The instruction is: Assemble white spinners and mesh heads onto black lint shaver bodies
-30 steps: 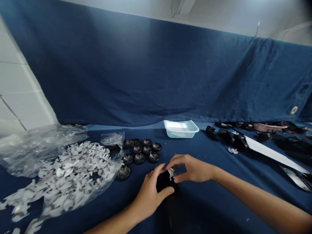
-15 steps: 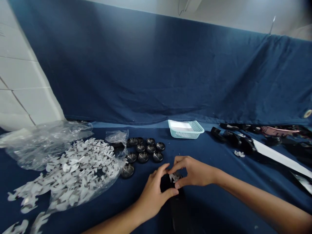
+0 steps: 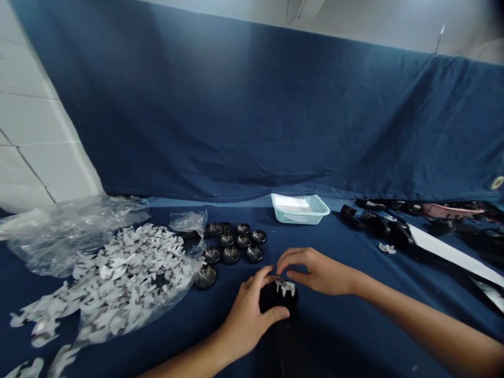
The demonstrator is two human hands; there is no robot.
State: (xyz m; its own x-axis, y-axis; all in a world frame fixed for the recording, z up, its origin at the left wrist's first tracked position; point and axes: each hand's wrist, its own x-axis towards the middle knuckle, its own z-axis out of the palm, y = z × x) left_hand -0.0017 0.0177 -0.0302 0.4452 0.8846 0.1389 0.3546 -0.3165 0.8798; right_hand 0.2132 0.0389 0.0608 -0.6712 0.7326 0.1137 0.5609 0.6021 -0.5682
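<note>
A black part [image 3: 268,297] with a rounded top stands in front of me, its lower end dark and hard to make out. My left hand [image 3: 249,316] curls round its left side, thumb in front and fingers behind. On its top sits a small white clip-like plastic piece [image 3: 285,287] with prongs hanging down. Just behind and to the right of this piece hovers my right hand [image 3: 313,271], thumb and fingers apart, holding nothing. Left of my hands, a large heap of similar white plastic pieces [image 3: 137,278] spills from a clear bag.
Several round black caps [image 3: 231,254] lie in rows behind my left hand. A light blue basket [image 3: 301,216] stands at the back. More black parts [image 3: 374,223], a loose white piece [image 3: 387,248] and a pink basket [image 3: 451,211] are on the right. Crumpled clear plastic [image 3: 79,231] lies far left.
My right hand has let go of the white plastic piece and moved slightly up and back, its fingers spreading. The piece stays on the black part. My left hand has barely moved.
</note>
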